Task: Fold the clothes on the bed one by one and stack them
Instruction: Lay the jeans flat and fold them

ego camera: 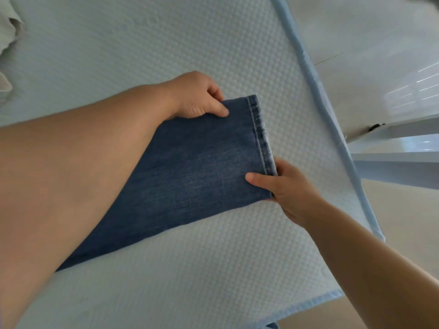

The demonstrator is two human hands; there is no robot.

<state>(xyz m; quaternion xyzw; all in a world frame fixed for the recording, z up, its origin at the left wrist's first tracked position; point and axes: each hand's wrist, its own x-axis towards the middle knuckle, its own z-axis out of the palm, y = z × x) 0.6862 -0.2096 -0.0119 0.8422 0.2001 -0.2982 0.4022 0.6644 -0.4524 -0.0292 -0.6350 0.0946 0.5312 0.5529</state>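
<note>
A blue jeans leg is laid flat on the bed, hem end near the bed's edge. One hem corner is pinched by the left hand, thumb on top, fingers tucked under. The other corner is pinched the same way by the right hand. Pale cloth is bunched at the far left.

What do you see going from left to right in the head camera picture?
Pale cloth at the left edge → left hand pinching the jeans' hem corner → right hand pinching the other hem corner → the mattress's blue edge → white furniture.
</note>
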